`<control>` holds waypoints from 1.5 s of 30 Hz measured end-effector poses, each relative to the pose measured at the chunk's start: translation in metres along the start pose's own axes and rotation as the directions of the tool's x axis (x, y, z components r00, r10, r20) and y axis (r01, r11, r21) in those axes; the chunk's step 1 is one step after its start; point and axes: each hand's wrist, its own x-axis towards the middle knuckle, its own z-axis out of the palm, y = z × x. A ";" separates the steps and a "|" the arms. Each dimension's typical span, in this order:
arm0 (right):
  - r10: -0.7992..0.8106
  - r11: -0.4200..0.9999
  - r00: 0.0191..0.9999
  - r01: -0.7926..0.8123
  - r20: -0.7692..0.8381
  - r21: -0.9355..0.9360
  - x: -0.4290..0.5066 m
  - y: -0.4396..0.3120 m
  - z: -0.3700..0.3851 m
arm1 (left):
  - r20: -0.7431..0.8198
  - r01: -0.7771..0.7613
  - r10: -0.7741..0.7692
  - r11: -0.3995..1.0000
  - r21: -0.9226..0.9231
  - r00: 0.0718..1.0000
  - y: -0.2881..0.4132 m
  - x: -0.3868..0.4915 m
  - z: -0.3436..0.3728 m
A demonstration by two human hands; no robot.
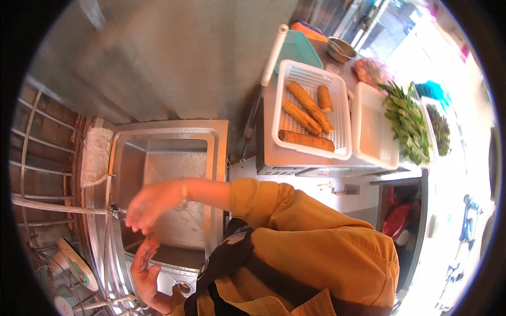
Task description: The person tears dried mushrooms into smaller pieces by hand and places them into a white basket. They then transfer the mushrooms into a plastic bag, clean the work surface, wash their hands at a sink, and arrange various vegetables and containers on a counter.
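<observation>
Over a stainless steel sink (174, 158), my right hand (156, 203) hangs with its back up and fingers loosely bent, close to the metal tap (118, 212). Its palm side is hidden and the fingers are blurred, but nothing shows in it. A bracelet circles that wrist. Just below in the view, my left hand (147, 268) is raised at the sink's corner. Its thumb stands apart from the fingers, which look wet, and I see no object in it. The two hands' fingertips are close together.
A white perforated basket (344, 118) holds several brown cylindrical root pieces (306, 140). Beside it stand a pale plastic tray (373, 126) and leafy greens (407, 122). A white cloth (97, 154) lies on the sink's ledge. A fan (43, 266) stands at lower left.
</observation>
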 end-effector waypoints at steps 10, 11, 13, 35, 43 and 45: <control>0.364 0.872 0.820 -0.466 -0.442 -0.147 -0.108 0.043 0.090 | -0.130 0.198 -0.150 0.813 0.548 0.980 -0.143 0.035 0.040; 0.353 0.790 0.793 -0.537 -0.496 -0.296 -0.121 0.042 0.091 | -0.197 0.360 -0.303 0.831 0.424 0.932 -0.135 0.035 0.046; 0.270 0.570 0.777 -0.604 -0.568 -0.556 -0.147 0.041 0.087 | -0.201 0.417 -0.369 0.732 0.539 0.907 -0.114 0.036 0.054; 0.647 -0.414 -0.726 -0.591 -0.233 0.693 -0.742 0.175 0.410 | 0.267 -0.213 -0.074 0.420 0.882 0.961 -0.037 0.175 0.279; 0.855 -0.272 -0.415 -0.869 -0.312 0.413 -0.775 0.165 0.370 | 0.140 -0.028 -0.261 0.389 0.921 0.955 -0.030 0.171 0.332; 0.784 -0.162 -0.385 -0.884 -0.487 0.438 -0.780 0.147 0.326 | 0.192 -0.079 -0.230 0.426 0.901 0.954 -0.020 0.174 0.349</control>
